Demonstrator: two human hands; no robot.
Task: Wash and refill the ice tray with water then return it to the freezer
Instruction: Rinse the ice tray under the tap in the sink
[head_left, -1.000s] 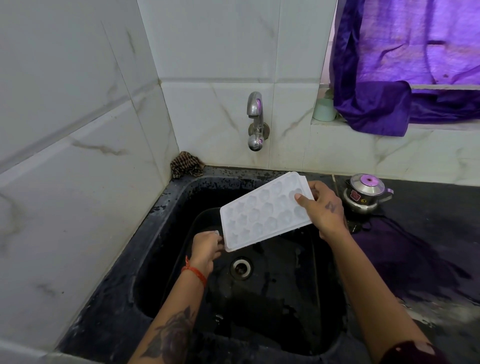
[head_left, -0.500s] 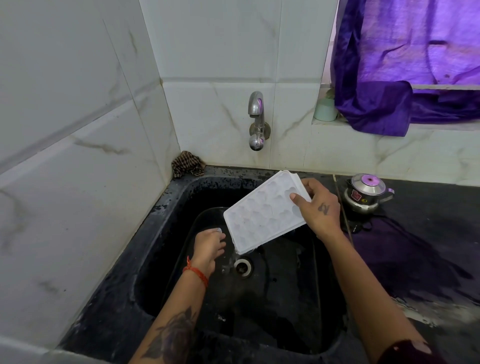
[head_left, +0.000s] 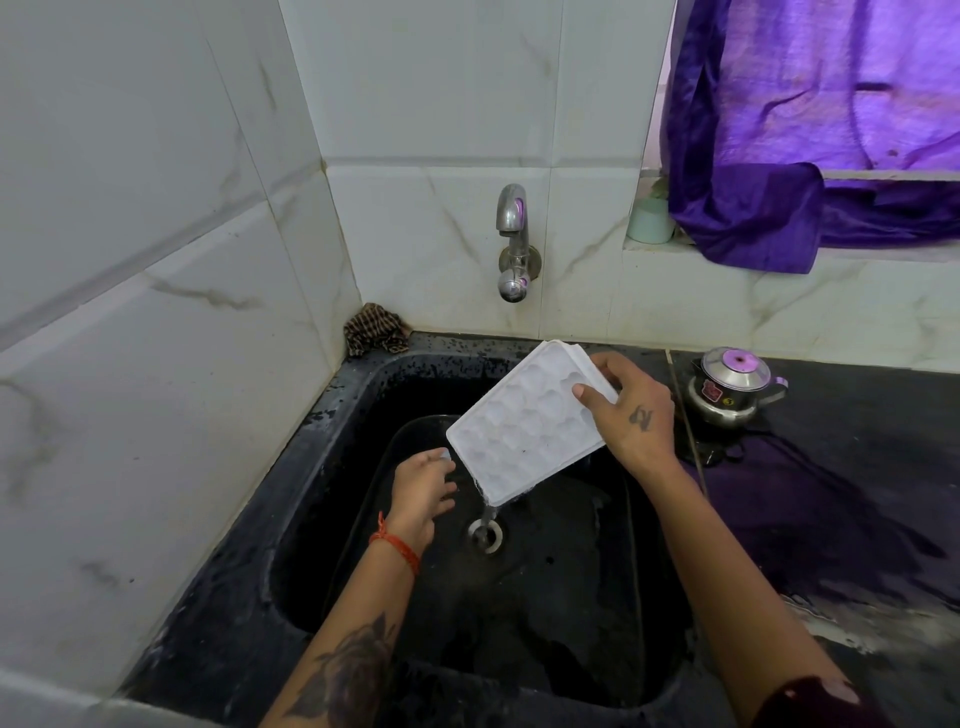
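1. The tray (head_left: 524, 423) hangs over the sink (head_left: 332, 467), tilted so its near-left corner is lowest. That slope sends rinse water off the corner in a thin stream toward the drain (head_left: 485, 535).
2. The right hand (head_left: 631, 415) pinches the tray's far-right end, thumb on the cupped face and fingers behind. Gripping the high end leaves the low corner free to pour.
3. The left hand (head_left: 423, 491) is low in the basin, just left of the tray. Its fingers are curled, seemingly round something small and pale; I cannot tell what.
4. The tap (head_left: 513, 244) sits on the far wall above the tray, handy for refilling, I judge.
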